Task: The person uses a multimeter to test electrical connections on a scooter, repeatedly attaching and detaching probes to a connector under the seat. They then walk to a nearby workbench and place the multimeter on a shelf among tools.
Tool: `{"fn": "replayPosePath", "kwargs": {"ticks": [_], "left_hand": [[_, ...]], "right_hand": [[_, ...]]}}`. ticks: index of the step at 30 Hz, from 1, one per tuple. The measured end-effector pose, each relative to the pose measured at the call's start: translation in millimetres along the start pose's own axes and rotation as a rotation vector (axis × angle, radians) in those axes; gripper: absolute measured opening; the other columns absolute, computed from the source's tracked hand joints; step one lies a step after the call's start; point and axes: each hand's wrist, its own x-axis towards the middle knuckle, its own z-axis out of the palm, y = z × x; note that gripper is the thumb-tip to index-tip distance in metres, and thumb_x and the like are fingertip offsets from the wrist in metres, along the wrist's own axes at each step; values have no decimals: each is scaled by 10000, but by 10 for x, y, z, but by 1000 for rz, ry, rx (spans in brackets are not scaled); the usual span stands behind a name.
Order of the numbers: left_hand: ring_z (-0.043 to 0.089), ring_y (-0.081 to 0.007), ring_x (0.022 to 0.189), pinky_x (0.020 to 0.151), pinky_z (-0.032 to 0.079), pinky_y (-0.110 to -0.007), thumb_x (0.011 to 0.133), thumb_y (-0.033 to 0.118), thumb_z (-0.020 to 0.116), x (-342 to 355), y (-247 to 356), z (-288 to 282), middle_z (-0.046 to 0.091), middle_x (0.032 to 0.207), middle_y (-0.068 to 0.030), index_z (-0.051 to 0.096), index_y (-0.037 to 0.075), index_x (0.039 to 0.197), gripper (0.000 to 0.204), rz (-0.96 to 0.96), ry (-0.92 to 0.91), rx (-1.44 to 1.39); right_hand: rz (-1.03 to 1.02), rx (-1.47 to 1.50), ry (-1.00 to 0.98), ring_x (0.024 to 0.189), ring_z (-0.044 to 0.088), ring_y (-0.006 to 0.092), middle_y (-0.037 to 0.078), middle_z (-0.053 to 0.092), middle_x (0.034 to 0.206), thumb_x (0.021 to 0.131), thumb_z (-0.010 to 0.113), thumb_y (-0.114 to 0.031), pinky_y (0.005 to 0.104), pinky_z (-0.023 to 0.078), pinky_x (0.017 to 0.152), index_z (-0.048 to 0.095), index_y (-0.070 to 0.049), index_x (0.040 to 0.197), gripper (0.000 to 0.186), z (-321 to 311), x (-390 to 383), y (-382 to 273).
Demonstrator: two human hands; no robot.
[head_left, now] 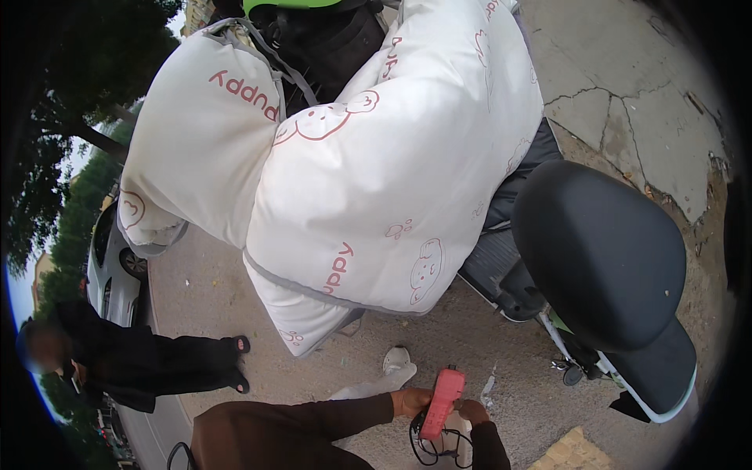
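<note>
Near the lower edge, my left hand [411, 402] is closed around the side of a red handheld meter [443, 401], a boxy device held at a slant. Black cables [423, 450] hang in loops below it. My right hand [473, 412] is at the meter's right edge with its fingers bent; what they pinch there is too small to make out. Both arms wear brown sleeves. Ahead of my hands stands a scooter with a black seat [599, 251], its front covered by a puffy white quilted wind cover [368, 188] printed with red cartoon animals.
A rear seat [650, 368] with a white frame extends at the right. A white shoe [399, 360] is on the pavement just beyond my hands. At the left, a person in black [149, 364] stands near a white car [113, 274]. Cracked concrete [627, 102] lies at upper right.
</note>
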Motion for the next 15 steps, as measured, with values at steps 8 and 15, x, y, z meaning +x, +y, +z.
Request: {"fn": "replayPosePath", "kwargs": {"ticks": [8,15], "left_hand": [[612,-129,1063,954,477,-304,686,255,901,-1061,-103,1294,672,1182,-8,581,61,1280,702,15,181,325],[615,-117,1099,918,508,-284,730,264,867,-2322,-285,2586,673,1194,-20,592,55,1255,628,271,254,340]], "right_hand": [[295,300,110,966,655,396,266,661,1029,892,599,-282,446,516,831,651,-22,1088,329,-1588,-2712,-2080],[-238,-94,41,1084,616,361,243,551,1286,847,706,-214,430,516,904,539,-37,1331,541,-2549,-3808,-2651]]}}
